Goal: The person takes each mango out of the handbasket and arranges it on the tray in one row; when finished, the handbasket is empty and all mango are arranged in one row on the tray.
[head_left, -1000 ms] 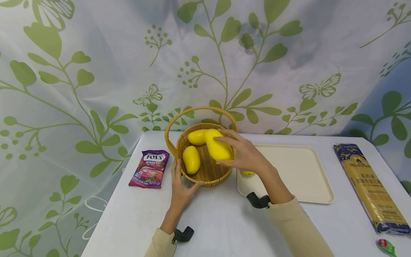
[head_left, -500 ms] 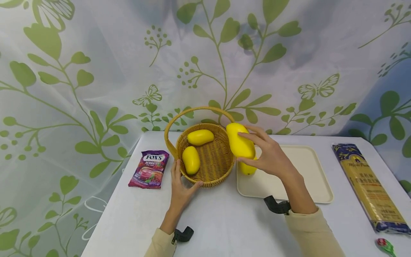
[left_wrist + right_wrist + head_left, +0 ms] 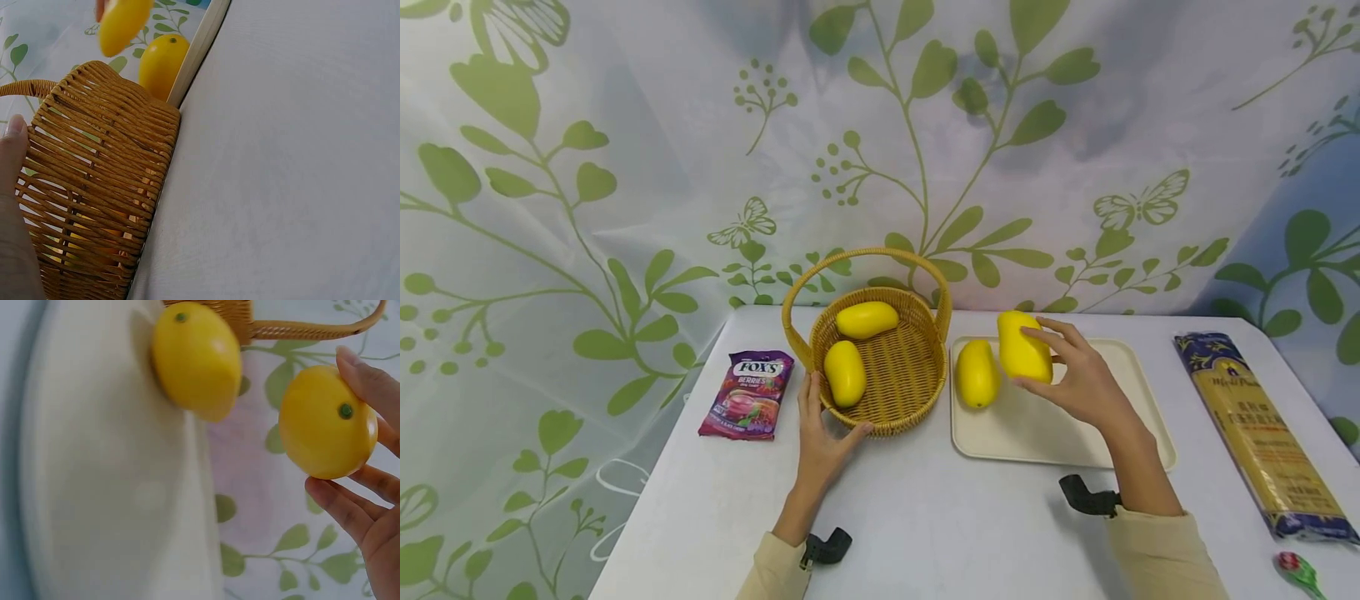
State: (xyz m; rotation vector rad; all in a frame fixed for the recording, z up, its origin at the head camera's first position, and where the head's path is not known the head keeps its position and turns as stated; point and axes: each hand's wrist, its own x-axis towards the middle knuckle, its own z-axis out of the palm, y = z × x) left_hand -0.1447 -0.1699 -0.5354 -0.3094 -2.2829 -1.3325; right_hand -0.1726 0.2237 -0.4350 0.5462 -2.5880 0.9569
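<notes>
My right hand (image 3: pixel 1086 375) holds a yellow mango (image 3: pixel 1024 346) between thumb and fingertips above the cream tray (image 3: pixel 1030 446). In the right wrist view, the green stem spot of this held mango (image 3: pixel 325 434) shows. Another mango (image 3: pixel 977 373) lies at the tray's left end. My left hand (image 3: pixel 822 450) rests against the front left of the wicker basket (image 3: pixel 898 379), its fingers straight along the side and the thumb spread to the front. Inside the basket are two mangoes, one at the back (image 3: pixel 867 320) and one at the left (image 3: pixel 846 375).
A purple candy bag (image 3: pixel 748 395) lies left of the basket. On the right are a long pasta packet (image 3: pixel 1262 433) and a small lollipop (image 3: pixel 1300 573). The basket's tall handle (image 3: pixel 868 252) arches up near the patterned backdrop (image 3: pixel 685 167).
My right hand has lifted the mango out of the basket and carried it right, over the tray. The mango lying on the tray is now uncovered. My left hand has stayed at the basket.
</notes>
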